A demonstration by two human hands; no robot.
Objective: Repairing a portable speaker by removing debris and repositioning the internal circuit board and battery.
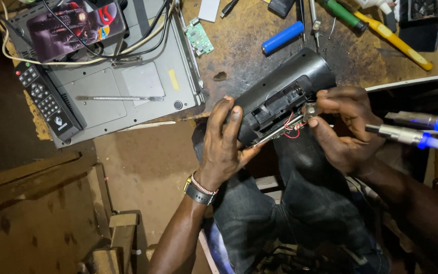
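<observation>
A black cylindrical speaker casing [305,73] lies opened above my lap, its inside with red wires [293,133] and a metal strip showing. My left hand [222,144] grips the casing's near end, fingers wrapped over the black shell. My right hand [344,127] pinches a small metal part [308,110] at the open side, by the red wires. A watch and a bead bracelet [198,191] sit on my left wrist.
A grey flat device [128,86] with a metal rod [117,98], a black remote [46,99] and cables lie on the worn bench. A green circuit board [198,36], blue cell [282,37], yellow-handled tool [396,43] and two metal-tipped blue tools [416,129] are nearby.
</observation>
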